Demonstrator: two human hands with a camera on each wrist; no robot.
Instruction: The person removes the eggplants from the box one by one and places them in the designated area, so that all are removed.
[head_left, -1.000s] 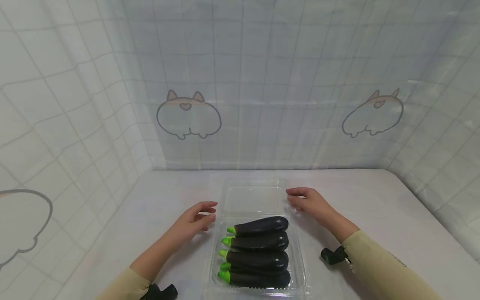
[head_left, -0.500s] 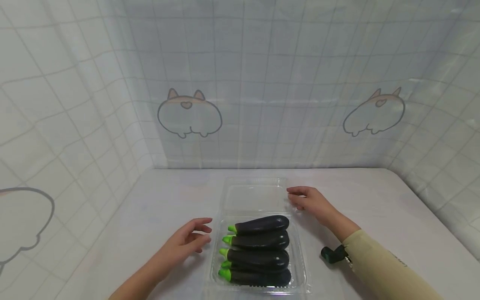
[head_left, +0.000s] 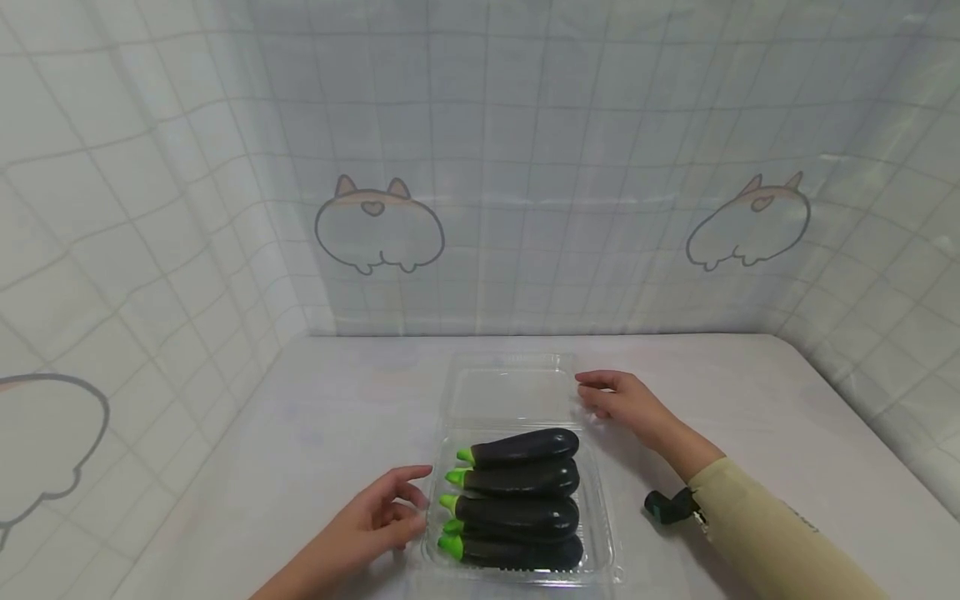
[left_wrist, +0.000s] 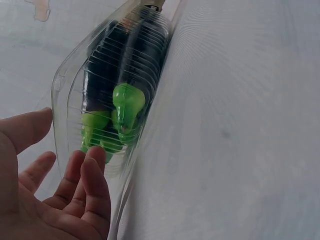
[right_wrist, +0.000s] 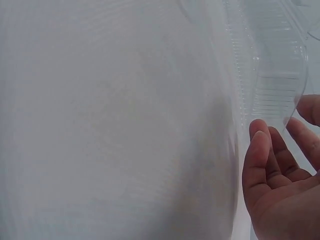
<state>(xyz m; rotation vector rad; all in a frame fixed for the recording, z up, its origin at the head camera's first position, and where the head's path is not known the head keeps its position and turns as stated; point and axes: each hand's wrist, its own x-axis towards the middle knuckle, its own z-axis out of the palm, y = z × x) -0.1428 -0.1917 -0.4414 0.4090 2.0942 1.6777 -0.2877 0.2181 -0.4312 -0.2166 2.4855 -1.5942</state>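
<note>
The white, smooth bench (head_left: 750, 400) carried a clear plastic hinged box, which lay unfolded flat: its ribbed base (head_left: 592, 504) was on the near side, its shallow lid (head_left: 513, 396) on the far side, so the long axis ran away from the body. In the base lay glossy, blackish-purple eggplants (head_left: 517, 518), placed crosswise, with bright green stems (head_left: 450, 547) toward the left. The left hand (head_left: 378, 521) was just beside the base, nearer to the eggplants, its fingers loosely bent and apart; the right hand (head_left: 618, 404) was at the lid's right edge, its fingers relaxed. Whether they touched the plastic, I could not tell.
</note>
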